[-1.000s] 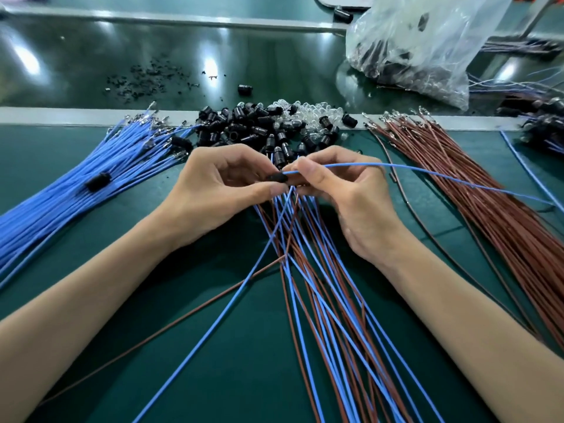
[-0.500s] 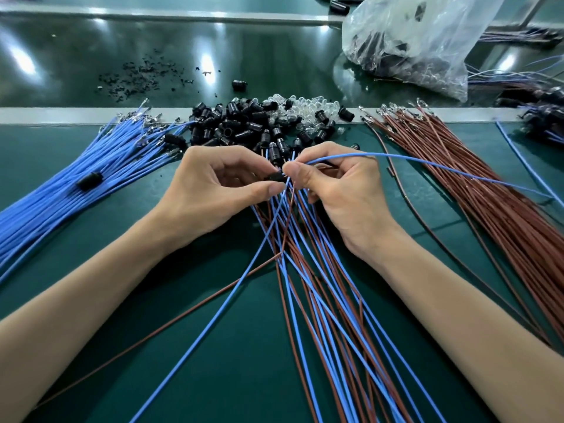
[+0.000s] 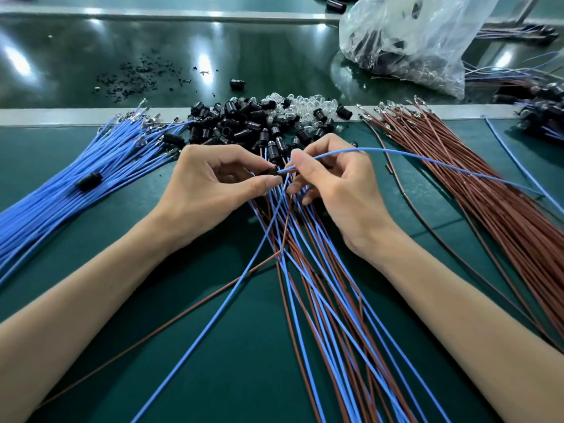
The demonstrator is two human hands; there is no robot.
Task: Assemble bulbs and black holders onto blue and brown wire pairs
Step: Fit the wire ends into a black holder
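1. Thumb and forefinger of the left hand [image 3: 210, 184] are pinching a single black holder [image 3: 272, 172] just above the green mat [image 3: 213, 361], in front of the parts heap.
2. Fingers of the right hand [image 3: 338, 184] are curling round a blue wire [image 3: 396, 152] and pinching it near its tip. The tip is touching the right end of the holder, and the rest is arching away rightward over the brown wires [image 3: 488, 193].
3. Loose holders [image 3: 238, 123] are lying heaped at the mat's far edge, with clear bulbs [image 3: 308, 106] mixed in just to their right.
4. Bundled blue wires [image 3: 76, 209] are lying at the left with a stray holder [image 3: 89, 181] resting on them. The brown wires are lying bundled at the right.
5. Blue-and-brown wire pairs [image 3: 320, 285] are fanning toward the viewer from beneath both hands.
6. Clear plastic bag [image 3: 412, 41], holding dark parts, is sitting on the glossy surface beyond the mat, at the far right.
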